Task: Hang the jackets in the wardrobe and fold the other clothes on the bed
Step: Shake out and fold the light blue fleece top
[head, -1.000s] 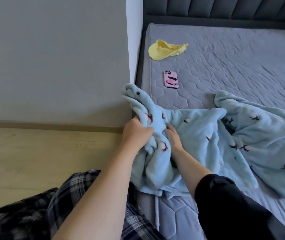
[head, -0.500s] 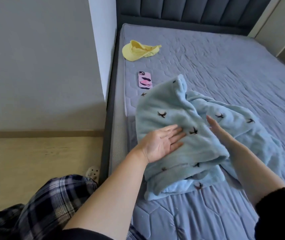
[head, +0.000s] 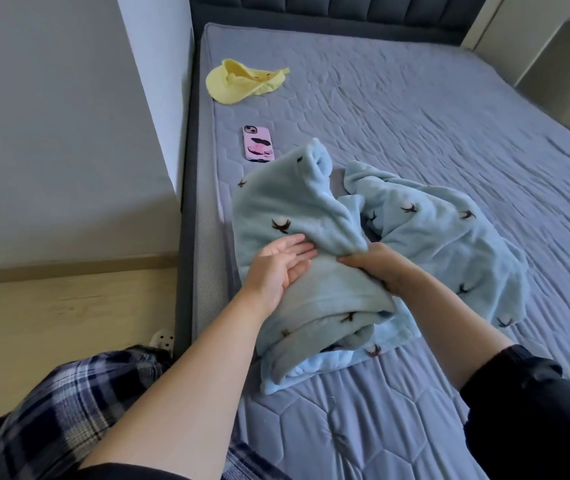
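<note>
Left hand (head: 281,263) flat, fingers straight, pressing blue fleece (head: 297,202); right hand (head: 377,263), flat 0.5 s ago, now clamps fold. Folding on bed (head: 432,98) underway, not finished.

Light-blue fleece garment (head: 311,216) w/ small dark bird prints lies bunched on the bed (head: 415,98) by its left edge, partly doubled over. Prob. a pyjama piece, can't tell; my right hand (head: 377,268) grips a middle fold.
</note>
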Demonstrator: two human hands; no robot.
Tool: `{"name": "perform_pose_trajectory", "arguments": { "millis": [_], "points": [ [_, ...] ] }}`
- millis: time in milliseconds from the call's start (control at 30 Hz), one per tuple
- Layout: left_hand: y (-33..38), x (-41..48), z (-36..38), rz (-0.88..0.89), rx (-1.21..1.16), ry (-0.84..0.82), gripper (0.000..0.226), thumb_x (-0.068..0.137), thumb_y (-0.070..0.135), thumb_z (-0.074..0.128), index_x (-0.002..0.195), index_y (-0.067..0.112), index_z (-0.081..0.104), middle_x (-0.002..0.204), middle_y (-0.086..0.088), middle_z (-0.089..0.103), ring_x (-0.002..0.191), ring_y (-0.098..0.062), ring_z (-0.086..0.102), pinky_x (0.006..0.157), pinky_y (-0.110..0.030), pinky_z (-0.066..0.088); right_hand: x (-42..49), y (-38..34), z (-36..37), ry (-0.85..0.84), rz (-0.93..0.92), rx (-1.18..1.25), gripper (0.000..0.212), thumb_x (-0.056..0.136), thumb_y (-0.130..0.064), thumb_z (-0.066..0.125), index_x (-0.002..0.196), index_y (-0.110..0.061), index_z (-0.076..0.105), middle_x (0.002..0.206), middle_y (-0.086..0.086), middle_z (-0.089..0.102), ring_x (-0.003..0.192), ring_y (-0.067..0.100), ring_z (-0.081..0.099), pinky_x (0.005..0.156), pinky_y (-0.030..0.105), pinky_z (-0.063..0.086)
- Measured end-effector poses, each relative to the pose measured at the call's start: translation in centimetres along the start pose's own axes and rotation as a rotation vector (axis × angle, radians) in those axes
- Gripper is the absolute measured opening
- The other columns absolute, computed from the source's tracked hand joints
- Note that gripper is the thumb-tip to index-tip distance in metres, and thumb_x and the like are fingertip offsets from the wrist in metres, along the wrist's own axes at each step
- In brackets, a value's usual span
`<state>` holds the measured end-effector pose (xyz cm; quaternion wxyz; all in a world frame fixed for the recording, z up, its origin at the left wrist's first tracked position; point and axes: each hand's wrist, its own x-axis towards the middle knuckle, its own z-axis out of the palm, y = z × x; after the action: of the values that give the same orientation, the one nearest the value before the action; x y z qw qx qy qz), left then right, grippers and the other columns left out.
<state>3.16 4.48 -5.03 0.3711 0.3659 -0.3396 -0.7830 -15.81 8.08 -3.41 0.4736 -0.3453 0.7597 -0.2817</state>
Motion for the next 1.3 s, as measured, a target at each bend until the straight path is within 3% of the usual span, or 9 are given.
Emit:
{"name": "perform_pose_trajectory", "arguments": {
  "millis": [167, 300, 433, 600, 700, 867, 1000, 1200, 1300],
  "points": [
    [-1.3, 0.4, -0.5, 0.444, 0.982, -0.052, 0.045, 0.096, 0.009, 0.046, 0.14, 0.019, 0.047, 0.15, -0.002, 0.036, 0.141, -0.015, 0.029, 0.112, -0.017, 0.021, 0.6, 3.1, -2.7, 0.286, 0.075, 0.074, 0.02, 0.081, -0.03, 0.072, 0.08, -0.013, 0.06, 0.076, 0.003, 0.066, 0.069, 0.015, 0.061, 0.057, 0.027, 0.047],
    [-4.2, 0.6, -0.4, 0.451, 1.55, -0.063, 0.062, 0.095, 0.054, 0.037, 0.15, 0.041, 0.013, 0.16, 0.008, -0.012, 0.146, -0.016, -0.011, 0.114, -0.055, 0.001, 1.9, 6.1, -3.1, 0.352, 0.214, -0.304, 0.033, 0.094, -0.014, 0.053, 0.063, -0.015, 0.041, 0.065, 0.0, 0.043, 0.056, 0.011, 0.04, 0.048, 0.022, 0.033],
    [-4.9, 1.2, -1.0, 0.189, 1.107, 0.03, 0.084, 0.086, 0.058, 0.054, 0.148, 0.046, -0.001, 0.159, 0.0, -0.015, 0.146, -0.023, -0.003, 0.116, -0.048, 0.011, 2.4, 7.1, -2.5, 0.23, 0.241, -0.453, 0.035, 0.096, -0.016, 0.049, 0.062, -0.015, 0.04, 0.077, 0.006, 0.05, 0.079, 0.022, 0.046, 0.053, 0.024, 0.032],
    [-4.2, 1.6, -2.3, -0.119, 0.35, 0.11, 0.082, 0.077, 0.034, 0.077, 0.141, 0.03, 0.026, 0.136, 0.004, 0.048, 0.114, -0.013, 0.052, 0.095, -0.032, 0.044, 2.8, 6.7, -0.2, 0.268, 0.293, -0.393, 0.029, 0.101, -0.019, 0.041, 0.089, 0.004, 0.056, 0.094, 0.015, 0.053, 0.093, 0.03, 0.049, 0.077, 0.033, 0.036],
    [-3.3, 1.8, -2.9, -0.137, 0.308, 0.179, 0.068, 0.079, 0.021, 0.075, 0.135, 0.025, 0.037, 0.125, -0.003, 0.057, 0.096, -0.013, 0.057, 0.073, -0.028, 0.047, 2.0, 5.2, 0.6, 0.315, 0.227, -0.334, 0.037, 0.102, -0.012, 0.036, 0.065, -0.013, 0.038, 0.067, 0.004, 0.038, 0.069, 0.02, 0.042, 0.064, 0.026, 0.031],
    [4.0, 1.3, -5.7, -0.037, 0.608, 0.176, 0.061, 0.066, 0.033, 0.073, 0.123, 0.032, 0.05, 0.117, -0.001, 0.064, 0.097, -0.016, 0.061, 0.08, -0.029, 0.048, -1.1, 3.2, 5.1, 0.111, -0.014, 0.129, 0.023, 0.09, -0.004, 0.05, 0.073, -0.012, 0.062, 0.064, -0.004, 0.066, 0.061, 0.007, 0.054, 0.054, 0.019, 0.044],
    [5.8, 1.0, -7.3, 0.172, 1.417, 0.362, 0.066, 0.091, 0.045, 0.045, 0.15, 0.035, 0.018, 0.155, -0.003, 0.026, 0.138, -0.027, 0.028, 0.111, -0.046, 0.027, -2.0, 3.7, 10.2, 0.024, -0.003, 0.091, 0.023, 0.095, -0.02, 0.054, 0.104, -0.002, 0.064, 0.098, 0.011, 0.067, 0.084, 0.022, 0.06, 0.069, 0.028, 0.048],
    [-0.9, 1.3, -5.6, 0.206, 1.862, 0.275, 0.072, 0.092, 0.065, 0.019, 0.149, 0.036, -0.014, 0.159, -0.003, -0.019, 0.146, -0.029, -0.013, 0.112, -0.059, 0.005, -1.3, 4.0, 10.3, 0.102, -0.057, 0.026, 0.014, 0.086, -0.016, 0.059, 0.097, -0.008, 0.058, 0.088, 0.004, 0.065, 0.083, 0.021, 0.063, 0.063, 0.025, 0.049],
    [-2.4, 2.1, -5.8, 0.211, 1.928, 0.296, 0.077, 0.087, 0.07, 0.014, 0.148, 0.035, -0.018, 0.158, -0.005, -0.02, 0.144, -0.032, -0.018, 0.111, -0.061, 0.001, -0.1, 2.1, 7.2, 0.308, -0.237, 0.239, 0.041, 0.08, -0.018, 0.07, 0.115, -0.013, 0.048, 0.112, 0.005, 0.06, 0.094, 0.006, 0.063, 0.073, 0.02, 0.054]
  ]
}}
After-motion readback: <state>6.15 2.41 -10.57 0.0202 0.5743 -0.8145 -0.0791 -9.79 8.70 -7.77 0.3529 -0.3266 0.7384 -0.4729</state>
